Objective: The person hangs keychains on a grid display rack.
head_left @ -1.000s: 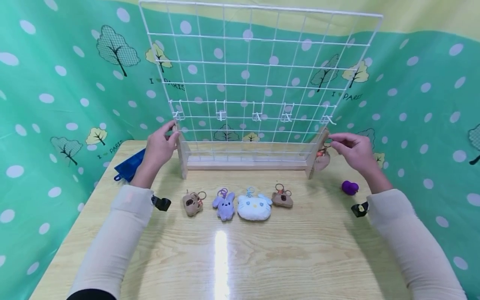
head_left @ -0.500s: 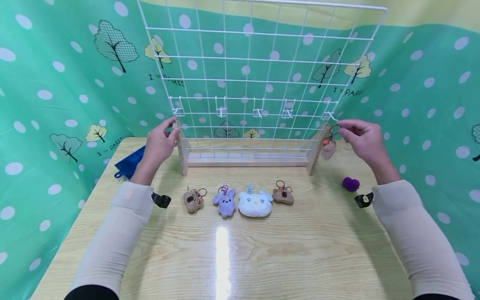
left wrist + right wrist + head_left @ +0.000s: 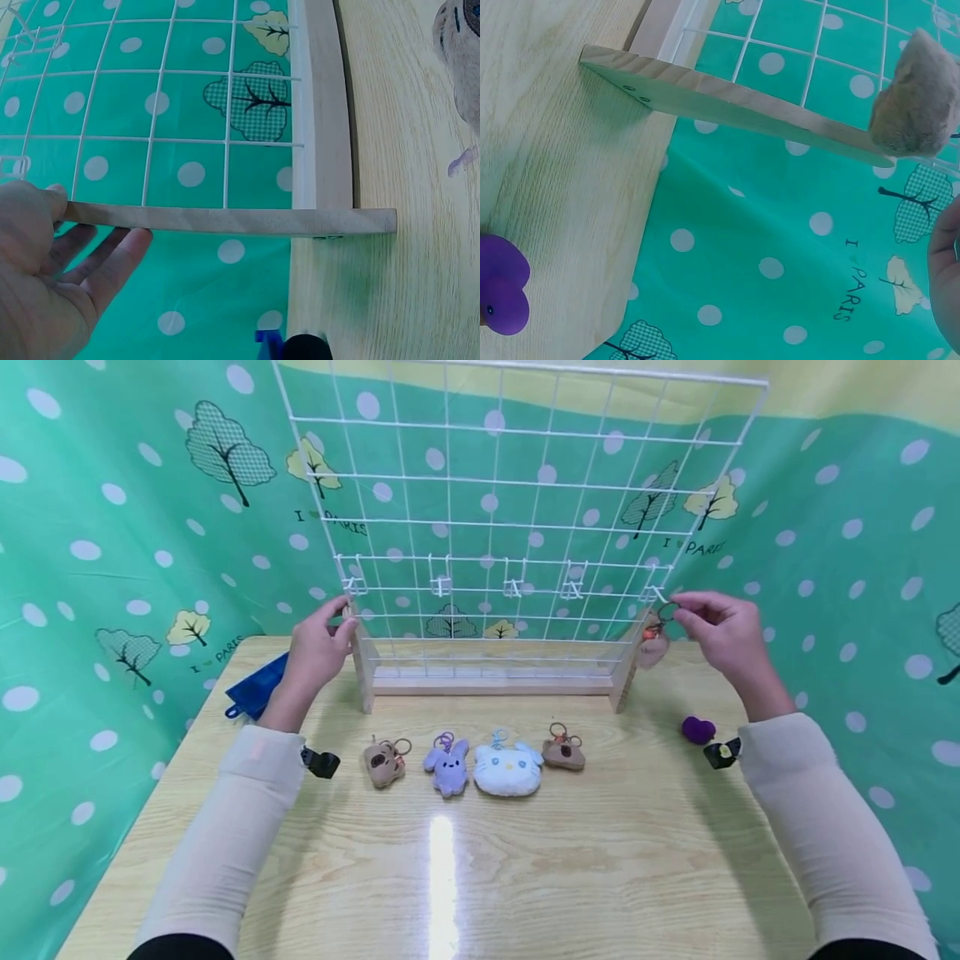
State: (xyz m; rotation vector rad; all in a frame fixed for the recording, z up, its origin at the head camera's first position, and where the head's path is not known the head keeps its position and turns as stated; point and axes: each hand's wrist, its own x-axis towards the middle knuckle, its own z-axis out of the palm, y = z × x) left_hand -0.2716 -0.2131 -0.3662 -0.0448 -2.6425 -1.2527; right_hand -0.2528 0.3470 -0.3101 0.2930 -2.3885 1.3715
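Head view: the metal ring (image 3: 667,612) of a plush keychain (image 3: 654,651) is pinched between thumb and fingers of the right hand (image 3: 726,631), the nearer hand, the keychain's long axis being slanted downward and leftward from that grasp; the end hook (image 3: 655,594) is placed just left of the fingertips, its contact with the ring indeterminable. Left wrist view: the left upright (image 3: 225,219) is gripped by the left hand (image 3: 49,277). Right wrist view: the plush keychain is seen near the right upright (image 3: 739,106), beyond the partly visible right hand.
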